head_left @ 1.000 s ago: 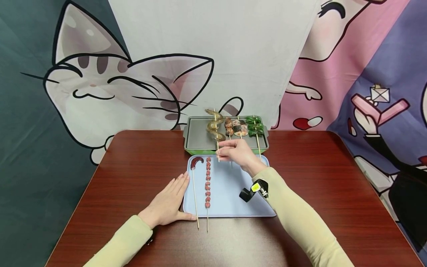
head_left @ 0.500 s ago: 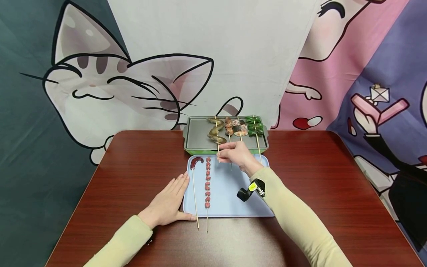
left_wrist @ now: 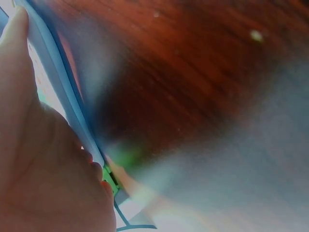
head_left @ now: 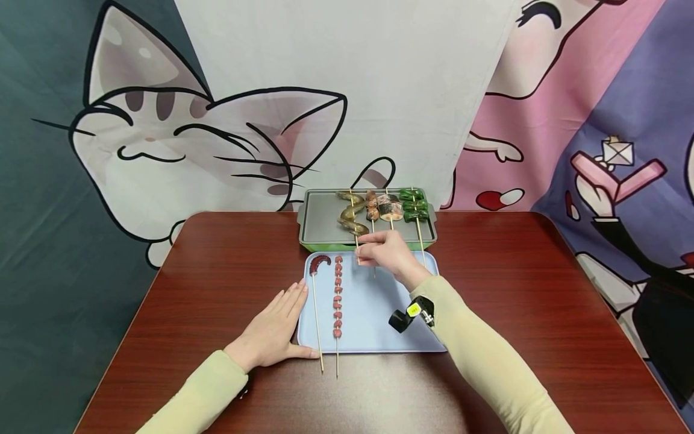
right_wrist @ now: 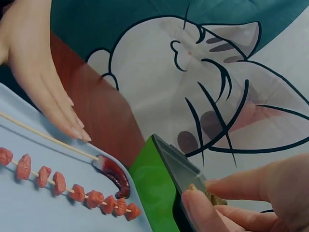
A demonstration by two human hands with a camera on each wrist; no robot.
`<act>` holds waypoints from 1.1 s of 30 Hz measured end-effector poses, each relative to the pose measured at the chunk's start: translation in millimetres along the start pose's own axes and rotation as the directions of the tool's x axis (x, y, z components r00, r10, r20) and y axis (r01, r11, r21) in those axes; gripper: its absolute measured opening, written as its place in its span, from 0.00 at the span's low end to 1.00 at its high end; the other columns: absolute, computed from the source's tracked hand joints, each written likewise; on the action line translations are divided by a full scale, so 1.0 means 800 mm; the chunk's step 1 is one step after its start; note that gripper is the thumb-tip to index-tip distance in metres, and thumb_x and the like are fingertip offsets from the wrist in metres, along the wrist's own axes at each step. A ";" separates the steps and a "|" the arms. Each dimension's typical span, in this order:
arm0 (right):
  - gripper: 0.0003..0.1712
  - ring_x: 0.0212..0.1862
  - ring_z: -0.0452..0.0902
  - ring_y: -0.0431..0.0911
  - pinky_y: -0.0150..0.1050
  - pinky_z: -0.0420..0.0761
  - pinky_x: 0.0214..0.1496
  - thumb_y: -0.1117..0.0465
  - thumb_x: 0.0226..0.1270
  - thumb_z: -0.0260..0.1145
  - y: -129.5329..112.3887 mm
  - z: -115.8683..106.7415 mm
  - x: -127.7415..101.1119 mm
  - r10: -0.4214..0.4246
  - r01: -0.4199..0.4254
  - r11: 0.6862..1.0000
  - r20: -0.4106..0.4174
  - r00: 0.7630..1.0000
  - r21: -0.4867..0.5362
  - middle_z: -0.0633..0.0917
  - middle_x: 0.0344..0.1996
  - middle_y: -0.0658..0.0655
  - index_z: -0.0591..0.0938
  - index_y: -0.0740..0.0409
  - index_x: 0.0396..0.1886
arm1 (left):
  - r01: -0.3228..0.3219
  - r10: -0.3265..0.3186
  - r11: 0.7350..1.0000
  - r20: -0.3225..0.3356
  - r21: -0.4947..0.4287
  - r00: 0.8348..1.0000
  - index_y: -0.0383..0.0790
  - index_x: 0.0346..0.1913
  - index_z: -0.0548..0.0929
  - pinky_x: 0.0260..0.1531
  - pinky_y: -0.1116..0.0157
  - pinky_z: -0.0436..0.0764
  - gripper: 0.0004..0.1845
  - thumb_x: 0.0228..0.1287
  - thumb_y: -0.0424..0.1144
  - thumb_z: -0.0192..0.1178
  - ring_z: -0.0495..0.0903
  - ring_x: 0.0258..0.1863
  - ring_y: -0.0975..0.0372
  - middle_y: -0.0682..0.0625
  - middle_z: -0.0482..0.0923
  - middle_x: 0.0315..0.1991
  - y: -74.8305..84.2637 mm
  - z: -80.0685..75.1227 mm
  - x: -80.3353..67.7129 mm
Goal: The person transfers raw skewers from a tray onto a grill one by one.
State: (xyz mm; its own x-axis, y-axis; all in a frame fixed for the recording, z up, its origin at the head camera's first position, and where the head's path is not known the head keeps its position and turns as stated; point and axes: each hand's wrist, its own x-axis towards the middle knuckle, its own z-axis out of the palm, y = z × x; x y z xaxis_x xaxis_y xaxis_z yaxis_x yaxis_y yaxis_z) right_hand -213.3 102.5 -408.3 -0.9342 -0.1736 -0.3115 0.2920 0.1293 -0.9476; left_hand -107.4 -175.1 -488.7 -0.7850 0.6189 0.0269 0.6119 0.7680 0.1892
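Note:
My right hand (head_left: 387,254) pinches the stick of a shrimp skewer (head_left: 353,227) between thumb and fingers, at the front rim of the grey grill pan (head_left: 322,226). The shrimp lie over the pan beside the other skewers. My left hand (head_left: 273,328) rests along the left edge of the light blue tray (head_left: 379,319), fingers straight and thumb at the near corner. On that tray lie a dark red tentacle skewer (head_left: 320,263) and a skewer of small red meat pieces (head_left: 338,306). In the right wrist view the fingers mostly hide the shrimp.
Right of the shrimp, the pan holds a brown meat skewer (head_left: 372,206), a fish-slice skewer (head_left: 390,208) and a green pepper skewer (head_left: 414,205). Their sticks reach toward the tray. The pan's green base (right_wrist: 154,188) borders the tray's far edge. Brown table (head_left: 520,289) surrounds both.
The shrimp skewer has come down from a slightly raised position onto the pan, next to the brown meat skewer. Its stick end has shifted slightly right with my right hand. My left hand stays put.

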 end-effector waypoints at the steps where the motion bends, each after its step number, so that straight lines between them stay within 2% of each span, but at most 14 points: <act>1: 0.23 0.35 0.88 0.49 0.40 0.87 0.44 0.73 0.67 0.68 0.000 -0.001 -0.003 -0.007 0.007 1.000 0.001 1.000 -0.012 0.86 0.45 0.70 0.80 0.74 0.60 | 0.000 0.000 1.000 0.001 0.001 1.000 0.21 0.76 0.56 0.74 0.48 0.56 0.67 0.54 0.76 0.62 0.53 0.77 0.43 0.31 0.50 0.78 0.000 0.000 0.000; 6: 0.24 0.43 0.88 0.56 0.42 0.87 0.47 0.71 0.68 0.68 0.003 -0.008 -0.011 -0.036 0.038 0.997 0.029 0.999 -0.065 0.87 0.46 0.70 0.78 0.75 0.62 | 0.001 -0.001 1.000 0.004 -0.005 1.000 0.21 0.76 0.56 0.74 0.48 0.56 0.67 0.54 0.76 0.62 0.53 0.77 0.43 0.31 0.50 0.78 0.001 -0.001 0.000; 11: 0.26 0.52 0.84 0.61 0.42 0.86 0.50 0.66 0.68 0.70 0.002 -0.013 -0.023 -0.060 0.064 0.992 0.040 0.997 -0.112 0.87 0.48 0.67 0.78 0.72 0.64 | 0.005 -0.005 1.000 0.012 -0.008 1.000 0.21 0.76 0.56 0.74 0.48 0.56 0.66 0.54 0.76 0.62 0.52 0.77 0.43 0.31 0.50 0.78 0.001 -0.001 0.000; 15: 0.27 0.54 0.83 0.60 0.44 0.84 0.54 0.63 0.68 0.71 -0.003 -0.016 -0.033 -0.093 0.097 0.991 0.048 0.995 -0.094 0.87 0.50 0.65 0.79 0.70 0.64 | 0.005 -0.005 1.000 0.016 -0.007 1.000 0.21 0.76 0.56 0.74 0.48 0.56 0.66 0.55 0.76 0.62 0.52 0.77 0.43 0.31 0.50 0.78 0.001 -0.001 0.000; 23: 0.27 0.52 0.86 0.50 0.41 0.83 0.54 0.58 0.67 0.73 -0.017 -0.018 -0.065 -0.187 0.194 0.974 0.066 0.980 -0.117 0.88 0.49 0.60 0.81 0.67 0.62 | -0.001 0.001 1.000 0.005 -0.014 1.000 0.21 0.76 0.56 0.74 0.48 0.56 0.66 0.55 0.75 0.63 0.52 0.77 0.43 0.31 0.49 0.78 0.001 -0.001 0.000; 31: 0.27 0.53 0.85 0.50 0.43 0.83 0.55 0.56 0.67 0.74 -0.014 -0.020 -0.094 -0.206 0.217 0.969 0.102 0.973 -0.114 0.88 0.50 0.60 0.83 0.65 0.61 | -0.017 0.017 1.000 -0.038 -0.012 0.999 0.20 0.75 0.57 0.72 0.47 0.59 0.66 0.54 0.76 0.63 0.55 0.76 0.41 0.30 0.51 0.77 -0.002 0.004 -0.002; 33: 0.26 0.53 0.85 0.50 0.42 0.83 0.55 0.55 0.67 0.74 -0.013 -0.021 -0.100 -0.200 0.212 0.971 0.108 0.974 -0.109 0.88 0.50 0.59 0.84 0.63 0.60 | -0.015 0.014 1.000 -0.030 -0.010 0.999 0.21 0.75 0.57 0.73 0.47 0.58 0.66 0.55 0.76 0.62 0.54 0.76 0.42 0.30 0.51 0.78 -0.001 0.004 -0.001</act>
State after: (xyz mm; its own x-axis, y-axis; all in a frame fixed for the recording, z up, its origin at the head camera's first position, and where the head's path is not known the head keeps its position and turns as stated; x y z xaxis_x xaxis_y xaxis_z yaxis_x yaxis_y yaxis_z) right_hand -145.2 131.2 -372.7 -0.9460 -0.3006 -0.1211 0.0633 0.1952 -0.9787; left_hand -107.0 -175.9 -491.9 -0.7788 0.6246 0.0587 0.6223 0.7573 0.1983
